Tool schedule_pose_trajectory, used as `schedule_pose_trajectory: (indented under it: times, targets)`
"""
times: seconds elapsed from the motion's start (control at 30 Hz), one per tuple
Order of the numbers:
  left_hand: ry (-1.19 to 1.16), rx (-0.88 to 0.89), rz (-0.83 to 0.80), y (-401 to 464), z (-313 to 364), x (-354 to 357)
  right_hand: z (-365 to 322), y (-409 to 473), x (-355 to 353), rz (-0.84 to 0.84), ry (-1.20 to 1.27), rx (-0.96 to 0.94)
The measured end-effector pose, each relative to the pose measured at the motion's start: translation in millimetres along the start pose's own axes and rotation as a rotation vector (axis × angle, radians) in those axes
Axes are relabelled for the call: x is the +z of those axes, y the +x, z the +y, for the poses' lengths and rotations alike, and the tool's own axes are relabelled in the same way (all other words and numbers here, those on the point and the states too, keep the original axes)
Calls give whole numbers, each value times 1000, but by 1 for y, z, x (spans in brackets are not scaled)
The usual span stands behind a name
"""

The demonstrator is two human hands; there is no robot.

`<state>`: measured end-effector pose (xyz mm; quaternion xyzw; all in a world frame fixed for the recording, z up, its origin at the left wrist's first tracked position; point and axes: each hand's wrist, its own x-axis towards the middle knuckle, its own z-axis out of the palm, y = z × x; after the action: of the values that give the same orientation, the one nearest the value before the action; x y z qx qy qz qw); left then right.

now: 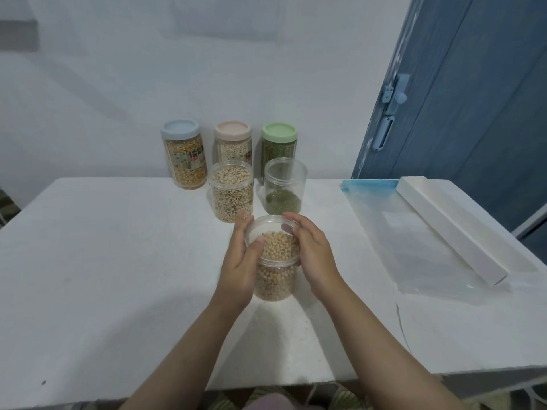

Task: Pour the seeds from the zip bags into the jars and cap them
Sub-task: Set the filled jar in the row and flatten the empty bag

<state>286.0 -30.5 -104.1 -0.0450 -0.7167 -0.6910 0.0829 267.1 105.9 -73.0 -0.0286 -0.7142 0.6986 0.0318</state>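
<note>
1. Nearest to us, the left hand [241,263] and the right hand [313,255] both curl round the upper part of a clear jar of pale beans [273,279], the left thumb lying over its near rim and the right fingers hooked over the far rim.
2. We see this jar standing on the white desk [118,276], about in the middle, nearly full; its mouth looks covered by a clear lid, though we cannot tell for sure through the glare and the fingers.
3. Just beyond it stand two more clear jars side by side: a jar of speckled beans [231,195] on the left, filled almost to the top, and a jar of green seeds [284,186] on the right, with only a low layer at the bottom and its mouth uncapped.
4. To the right, well apart from the jars, an empty zip bag [414,232] with a blue strip lies flat on the desk, and a long white box [450,229] rests along its right edge.
5. Farthest back, against the wall, we find three capped jars in a row: a blue-lidded jar [183,155], a pink-lidded jar [233,143] and a green-lidded jar [278,142].
6. A blue door [473,99] stands behind the desk's right end.
</note>
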Motion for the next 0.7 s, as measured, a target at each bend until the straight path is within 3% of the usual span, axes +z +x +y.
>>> schedule_pose_trajectory:
  times: [0.2,0.4,0.57,0.7]
  targets:
    - [32,70,-73,0,2,-3,10,-4,8,104,34,-34]
    - [124,49,-294,4,-3,-21,12,-5,10,161,47,-18]
    - [60,-43,-335,10,-5,-29,5,-6,10,129,-19,-17]
    - [40,-33,-329,10,-6,-29,4,-15,24,286,-97,-55]
